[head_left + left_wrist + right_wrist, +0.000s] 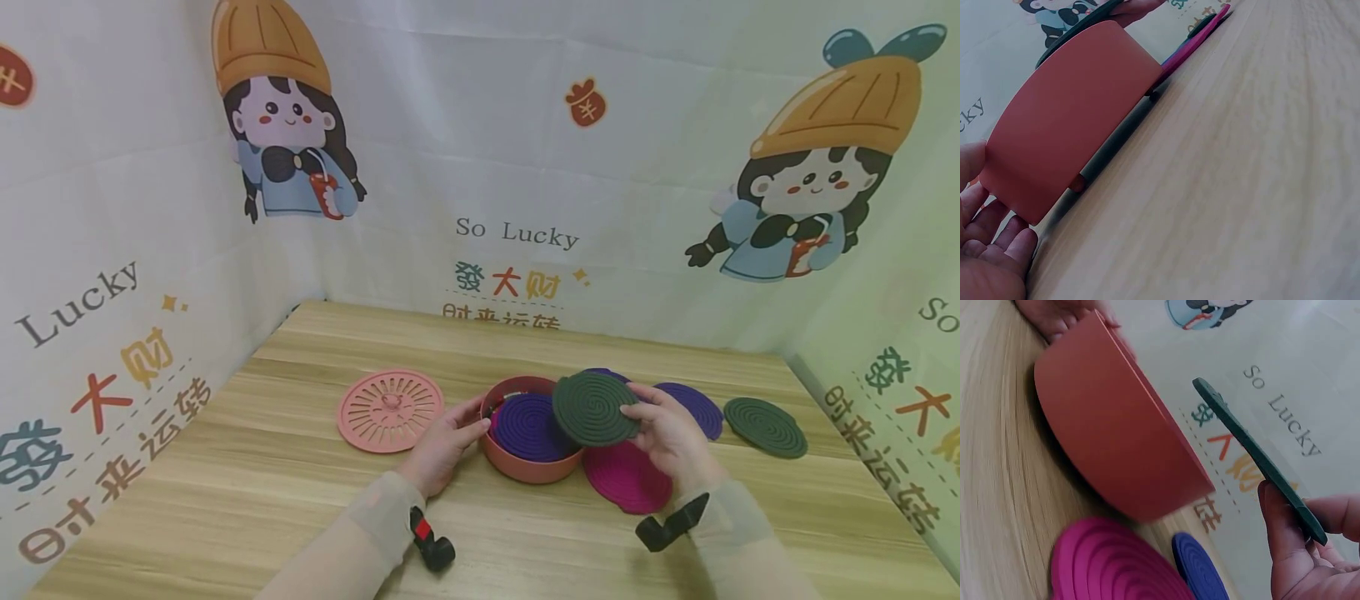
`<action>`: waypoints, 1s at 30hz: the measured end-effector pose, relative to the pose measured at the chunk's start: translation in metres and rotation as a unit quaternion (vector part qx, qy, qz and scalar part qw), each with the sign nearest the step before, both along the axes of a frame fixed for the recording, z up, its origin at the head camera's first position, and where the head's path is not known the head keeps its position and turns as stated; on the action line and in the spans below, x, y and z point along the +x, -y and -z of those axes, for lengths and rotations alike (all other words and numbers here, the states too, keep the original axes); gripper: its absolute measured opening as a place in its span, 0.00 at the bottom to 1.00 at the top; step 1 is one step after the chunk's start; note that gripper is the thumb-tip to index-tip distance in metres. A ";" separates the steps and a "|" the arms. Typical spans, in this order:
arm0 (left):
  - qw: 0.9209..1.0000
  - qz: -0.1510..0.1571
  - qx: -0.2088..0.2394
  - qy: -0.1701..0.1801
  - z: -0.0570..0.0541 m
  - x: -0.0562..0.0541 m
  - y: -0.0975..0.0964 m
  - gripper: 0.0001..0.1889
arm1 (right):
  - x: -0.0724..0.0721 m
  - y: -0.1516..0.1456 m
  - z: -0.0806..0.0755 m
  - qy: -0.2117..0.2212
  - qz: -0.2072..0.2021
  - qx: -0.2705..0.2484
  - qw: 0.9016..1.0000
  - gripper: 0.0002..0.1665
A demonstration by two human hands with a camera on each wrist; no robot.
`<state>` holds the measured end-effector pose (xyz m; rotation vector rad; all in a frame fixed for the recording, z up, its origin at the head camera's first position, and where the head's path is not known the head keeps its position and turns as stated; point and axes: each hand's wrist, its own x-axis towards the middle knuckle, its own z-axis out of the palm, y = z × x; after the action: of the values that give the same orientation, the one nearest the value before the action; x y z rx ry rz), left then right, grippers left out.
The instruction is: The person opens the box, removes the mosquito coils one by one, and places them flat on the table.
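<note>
My left hand (444, 446) grips the left side of a round coral tin (531, 472), thumb near the rim and fingers lower on the wall. Between the thumb and fingers of my right hand (671, 433) is a dark green mosquito coil (596, 408), held over the tin's right part. Seen edge-on in the right wrist view, that green coil (1254, 453) is tilted and apart from the tin. A purple coil (528, 429) lies inside the tin, with a magenta edge showing beneath it. Just right of the tin, a magenta coil (630, 479) rests on the table.
The slotted pink lid (391, 402) with a small knob lies left of the tin. Farther right are a purple coil (693, 410) and another green coil (765, 427). Behind the held coil, another purple piece is partly hidden. Printed cloth (405, 167) hangs around the wooden table (247, 500).
</note>
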<state>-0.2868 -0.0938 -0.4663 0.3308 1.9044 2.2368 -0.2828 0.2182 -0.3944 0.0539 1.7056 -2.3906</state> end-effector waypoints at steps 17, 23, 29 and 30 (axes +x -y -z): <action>1.000 0.006 -0.001 -0.005 -0.001 0.001 0.000 0.27 | 0.020 -0.082 0.019 -0.003 -0.002 0.000 1.000 0.18; 1.000 0.006 -0.003 -0.008 -0.001 0.001 0.000 0.28 | 0.027 -0.107 0.028 -0.001 -0.006 0.024 1.000 0.18; 1.000 0.006 0.000 -0.006 -0.001 0.000 0.000 0.27 | 0.032 -0.130 0.037 -0.011 -0.035 0.016 0.999 0.23; 1.000 0.004 0.000 -0.005 -0.001 0.000 0.000 0.27 | 0.033 -0.133 0.038 -0.009 -0.043 0.010 0.999 0.24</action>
<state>-0.2865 -0.0933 -0.4653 0.3485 1.9036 2.2346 -0.2499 0.3515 -0.4325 -0.0386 1.7031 -2.3199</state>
